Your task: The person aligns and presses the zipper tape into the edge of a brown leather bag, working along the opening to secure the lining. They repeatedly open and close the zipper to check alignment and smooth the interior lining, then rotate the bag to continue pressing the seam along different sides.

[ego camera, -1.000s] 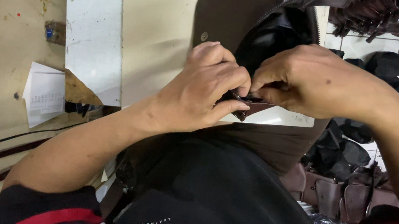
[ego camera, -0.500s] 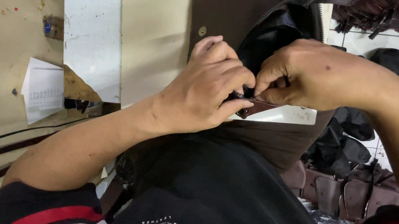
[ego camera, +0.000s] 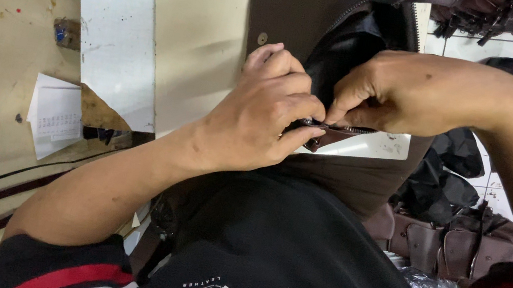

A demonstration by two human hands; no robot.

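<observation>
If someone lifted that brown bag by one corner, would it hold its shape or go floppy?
Probably floppy: the brown bag drapes over the cream board and its black lining bunches in soft folds. It likely would not slide easily, since the surface looks matte. The left hand and right hand pinch the zipper edge, which bends between the fingers, so it seems pliable there.

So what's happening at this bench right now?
A person is working on a dark brown bag that lies on a cream board on the table. Both hands meet at the bag's zipper: the left hand pinches it from one side and the right hand from the other, fingertips nearly touching. The bag's black lining shows in the opening. More brown bags sit lower right, and a paper sheet lies to the left.
</observation>
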